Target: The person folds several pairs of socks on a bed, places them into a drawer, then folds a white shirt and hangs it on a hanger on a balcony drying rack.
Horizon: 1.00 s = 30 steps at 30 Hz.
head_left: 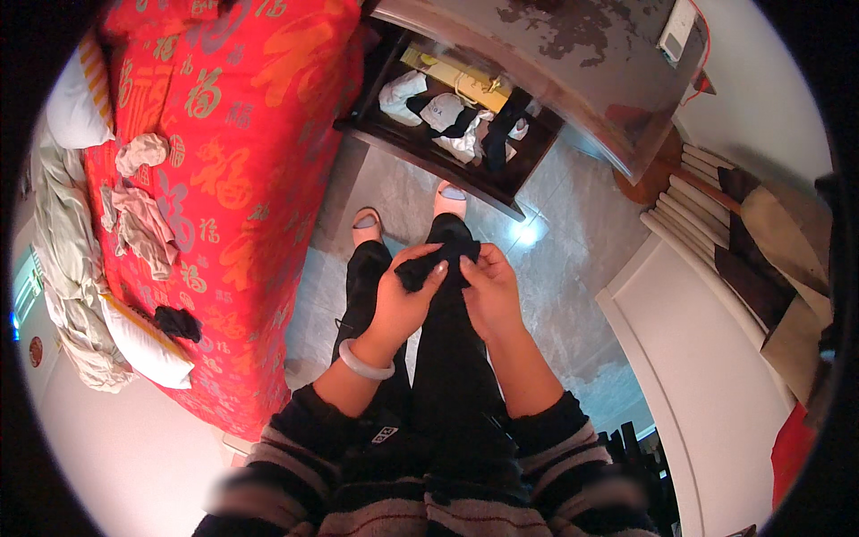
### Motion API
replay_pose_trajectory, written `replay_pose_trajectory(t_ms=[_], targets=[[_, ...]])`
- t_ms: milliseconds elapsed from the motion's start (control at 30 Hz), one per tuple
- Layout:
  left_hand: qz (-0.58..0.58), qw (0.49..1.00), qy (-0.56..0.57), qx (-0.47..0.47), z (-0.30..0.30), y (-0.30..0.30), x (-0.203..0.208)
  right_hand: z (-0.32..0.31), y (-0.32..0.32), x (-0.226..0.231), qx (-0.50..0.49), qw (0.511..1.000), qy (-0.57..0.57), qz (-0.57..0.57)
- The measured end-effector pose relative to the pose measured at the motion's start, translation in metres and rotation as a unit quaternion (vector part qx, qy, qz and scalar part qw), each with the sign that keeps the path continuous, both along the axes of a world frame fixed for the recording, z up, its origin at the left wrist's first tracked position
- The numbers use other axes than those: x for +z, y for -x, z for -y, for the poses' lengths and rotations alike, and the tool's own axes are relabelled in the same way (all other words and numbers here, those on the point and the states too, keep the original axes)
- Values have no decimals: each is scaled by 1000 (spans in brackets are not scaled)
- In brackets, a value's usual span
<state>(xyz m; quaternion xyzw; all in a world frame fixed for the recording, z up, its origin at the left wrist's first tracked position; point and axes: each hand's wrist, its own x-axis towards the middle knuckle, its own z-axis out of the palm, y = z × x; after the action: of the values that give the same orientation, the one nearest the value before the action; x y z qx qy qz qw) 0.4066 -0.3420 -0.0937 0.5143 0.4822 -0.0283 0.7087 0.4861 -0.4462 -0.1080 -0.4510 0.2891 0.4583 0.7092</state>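
Note:
Above my lap, both hands hold a small black sock (456, 254), bunched up against the dark trousers behind it. My left hand (407, 294) closes around its left end, with the thumb pressed on the cloth. At the other end, my right hand (491, 291) pinches the fabric between thumb and fingers. Ahead of me a dark wooden drawer (428, 168) is pulled out. White and black bundled pieces, among them a white folded sock (443, 112), lie in it beside a yellow box (465, 80).
On the left, a red patterned bed cover (242, 161) bears a black bundle (178, 322), pink clothing (143, 233) and a pale bundle (141, 154). A table with a glossy cover (537, 36) stands over the drawer. To the right are a white panel (689, 331) and a brown bag-like item (787, 233).

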Motion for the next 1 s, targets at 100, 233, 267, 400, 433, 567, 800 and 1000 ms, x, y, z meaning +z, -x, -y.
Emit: replay_pose_trajectory(t_ms=[100, 233, 267, 400, 433, 567, 800, 1000], targets=[[-22, 1000, 12, -4, -3, 3, -1, -2, -3, -1, 29, 999, 7, 16], [21, 997, -70, 11, -1, 1, -4, -6, -7, 2, 138, 989, 54, -4], [14, 998, -42, 54, 0, 0, -4, -8, -8, 3, 134, 990, 44, 13], [48, 987, 77, 134, 1, -1, 1, -16, -5, 4, 128, 991, 0, 45], [64, 989, 60, 116, 1, -1, 1, -17, -5, 4, 122, 990, -33, 55], [84, 994, 43, 60, 0, 1, -3, -14, -7, 0, 162, 987, -7, 14], [99, 995, -32, -8, -5, 3, -8, -7, -17, -2, 124, 992, -26, -16], [73, 973, -179, -126, -15, 2, 1, -2, -17, -5, 161, 987, -7, 14]])
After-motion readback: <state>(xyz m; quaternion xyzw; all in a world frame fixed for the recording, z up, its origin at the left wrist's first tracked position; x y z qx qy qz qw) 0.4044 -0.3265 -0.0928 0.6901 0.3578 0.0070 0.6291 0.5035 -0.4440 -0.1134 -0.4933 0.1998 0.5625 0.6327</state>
